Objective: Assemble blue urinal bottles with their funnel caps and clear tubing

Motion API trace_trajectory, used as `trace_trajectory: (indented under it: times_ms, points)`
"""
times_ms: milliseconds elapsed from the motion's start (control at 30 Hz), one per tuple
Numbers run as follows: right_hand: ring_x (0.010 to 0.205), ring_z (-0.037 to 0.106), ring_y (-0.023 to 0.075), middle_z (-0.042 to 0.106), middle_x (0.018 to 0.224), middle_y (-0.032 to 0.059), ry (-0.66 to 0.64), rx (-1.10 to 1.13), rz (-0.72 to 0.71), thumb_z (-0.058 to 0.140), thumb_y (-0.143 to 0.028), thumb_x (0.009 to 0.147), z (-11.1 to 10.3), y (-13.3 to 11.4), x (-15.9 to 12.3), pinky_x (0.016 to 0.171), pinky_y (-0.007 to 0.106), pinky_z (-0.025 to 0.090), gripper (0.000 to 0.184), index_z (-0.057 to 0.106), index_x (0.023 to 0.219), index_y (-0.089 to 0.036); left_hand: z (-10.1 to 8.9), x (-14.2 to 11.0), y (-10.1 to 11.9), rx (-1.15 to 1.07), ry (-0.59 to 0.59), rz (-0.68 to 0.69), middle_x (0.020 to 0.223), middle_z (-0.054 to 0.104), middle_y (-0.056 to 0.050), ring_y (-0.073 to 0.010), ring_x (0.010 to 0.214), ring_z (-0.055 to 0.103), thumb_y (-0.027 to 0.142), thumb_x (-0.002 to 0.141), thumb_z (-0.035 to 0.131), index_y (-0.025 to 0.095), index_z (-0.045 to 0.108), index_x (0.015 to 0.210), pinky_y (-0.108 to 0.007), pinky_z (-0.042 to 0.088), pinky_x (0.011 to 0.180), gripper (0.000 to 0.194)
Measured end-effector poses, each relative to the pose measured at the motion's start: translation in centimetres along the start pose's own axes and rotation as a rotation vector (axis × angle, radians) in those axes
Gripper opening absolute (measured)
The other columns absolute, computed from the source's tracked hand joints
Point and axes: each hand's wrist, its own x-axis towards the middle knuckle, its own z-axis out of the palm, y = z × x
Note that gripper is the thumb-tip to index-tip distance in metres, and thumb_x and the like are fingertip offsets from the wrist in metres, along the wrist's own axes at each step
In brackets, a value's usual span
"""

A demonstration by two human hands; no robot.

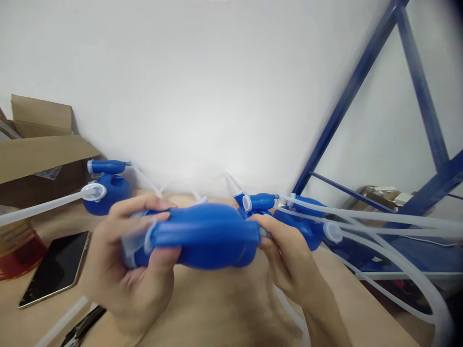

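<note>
Left hand (pixel 133 274): closed around the collared end of the blue plastic bottle (pixel 213 253), fingers over the top, thumb pressed on the near side
Right hand (pixel 292 255): fingertips closed on the small grey nozzle (pixel 265 233) at the bottle's other end
Blue plastic bottle: held lengthwise between both hands, above the wooden-toned table (pixel 356 308), its side tube facing the camera; motion blurs its details
Black-handled tool (pixel 85 326): on the table at lower left, partly out of view, beside a translucent tube (pixel 63 320)
Smartphone (pixel 56 267): lying screen up and dark, left of the left hand
Jar (pixel 21 250): red contents, at the left edge near the phone
Left blue bottle (pixel 115 193): standing beyond the phone, with a pale round opening
Right blue bottles (pixel 304 224): clustered beyond the right hand, pale hoses (pixel 379 215) trailing rightward
Cardboard box (pixel 39 152): flaps open, far left
Blue metal frame (pixel 347 101): slanting at right, before the white wall (pixel 198 96)
</note>
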Motion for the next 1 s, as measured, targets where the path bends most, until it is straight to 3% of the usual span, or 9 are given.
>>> trace_trajectory:
  times_ms: [100, 267, 400, 500, 567, 700, 800, 900, 1000]
  points:
    - [0.071, 0.068, 0.0165, 0.072, 0.088, 0.0032, -0.009, -0.063, -0.03, 0.039, -0.026, 0.111, 0.3, 0.5, -0.2, 0.064, 0.027, 0.051, 0.023, 0.059, 0.12, -0.022, 0.5, 0.9, 0.9, -0.045, 0.041, -0.117, 0.094, 0.074, 0.0, -0.0247, 0.088, 0.074, 0.05, 0.096, 0.062, 0.029, 0.066, 0.095, -0.044, 0.061, 0.077, 0.021]
    - [0.077, 0.074, 0.021, 0.077, 0.09, 0.0067, -0.043, -0.223, -0.026, 0.044, -0.024, 0.109, 1.7, 2.3, -0.3, 0.066, 0.03, 0.055, 0.023, 0.065, 0.117, -0.019, 0.7, 2.5, -0.1, -0.078, -0.142, -0.219, 0.083, 0.071, 0.002, -0.0198, 0.077, 0.07, 0.05, 0.093, 0.068, 0.025, 0.068, 0.09, -0.033, 0.057, 0.069, 0.025]
    - [0.104, 0.076, 0.0232, 0.079, 0.117, 0.0099, -0.011, -0.155, 0.012, 0.047, -0.022, 0.108, 2.8, 3.3, 0.0, 0.087, 0.034, 0.06, 0.029, 0.063, 0.133, -0.02, 0.8, 3.1, -1.4, -0.09, -0.134, -0.088, 0.091, 0.07, 0.002, -0.0194, 0.084, 0.068, 0.045, 0.093, 0.07, 0.025, 0.066, 0.094, -0.032, 0.055, 0.075, 0.02]
    - [0.116, 0.072, 0.0272, 0.075, 0.127, 0.0116, 0.154, -0.205, -0.009, 0.062, -0.024, 0.102, 3.2, 2.9, 0.0, 0.1, 0.042, 0.058, 0.032, 0.065, 0.134, -0.022, 0.8, 3.2, -2.0, -0.086, -0.09, 0.052, 0.097, 0.069, 0.0, -0.0211, 0.095, 0.067, 0.039, 0.093, 0.072, 0.026, 0.064, 0.096, -0.034, 0.054, 0.086, 0.015]
    - [0.105, 0.074, 0.0269, 0.078, 0.112, 0.0095, 0.337, -0.226, -0.047, 0.069, -0.02, 0.096, 3.5, 2.0, -0.2, 0.096, 0.043, 0.06, 0.022, 0.072, 0.117, -0.024, 0.8, 3.3, -2.2, -0.067, -0.039, 0.067, 0.097, 0.068, -0.001, -0.0221, 0.096, 0.066, 0.038, 0.093, 0.072, 0.027, 0.064, 0.096, -0.036, 0.054, 0.088, 0.014]
    - [0.074, 0.074, 0.0186, 0.078, 0.085, 0.0034, 0.311, 0.122, 0.312, 0.06, -0.03, 0.104, 4.7, 0.5, -0.3, 0.068, 0.031, 0.061, 0.016, 0.075, 0.106, -0.025, 1.0, 3.4, -2.4, -0.051, 0.054, -0.079, 0.093, 0.067, -0.001, -0.0221, 0.087, 0.065, 0.044, 0.093, 0.071, 0.027, 0.064, 0.096, -0.036, 0.054, 0.078, 0.018]
    - [0.099, 0.078, 0.023, 0.076, 0.123, 0.0097, 0.217, 0.587, 0.64, 0.052, -0.051, 0.106, 6.3, 0.8, 0.1, 0.075, 0.033, 0.065, 0.038, 0.065, 0.133, -0.027, 1.2, 3.4, -2.2, -0.101, 0.047, -0.186, 0.083, 0.065, 0.0, -0.0198, 0.074, 0.062, 0.051, 0.091, 0.07, 0.026, 0.065, 0.094, -0.034, 0.052, 0.066, 0.026]
    - [0.115, 0.074, 0.0269, 0.07, 0.136, 0.0113, 0.324, 0.89, 0.692, 0.056, -0.057, 0.102, 7.9, 1.9, 0.4, 0.088, 0.039, 0.064, 0.045, 0.062, 0.135, -0.027, 1.5, 3.0, -1.9, -0.138, -0.016, -0.228, 0.081, 0.065, 0.001, -0.0188, 0.071, 0.062, 0.055, 0.09, 0.07, 0.025, 0.064, 0.092, -0.033, 0.052, 0.064, 0.03]
    - [0.099, 0.076, 0.0244, 0.078, 0.109, 0.0092, 0.418, 0.907, 0.666, 0.063, -0.056, 0.099, 8.7, 2.8, 0.4, 0.081, 0.035, 0.063, 0.037, 0.073, 0.113, -0.022, 1.8, 2.6, -1.7, -0.121, -0.079, -0.201, 0.086, 0.068, 0.001, -0.0204, 0.078, 0.066, 0.057, 0.091, 0.067, 0.025, 0.064, 0.093, -0.033, 0.054, 0.069, 0.032]
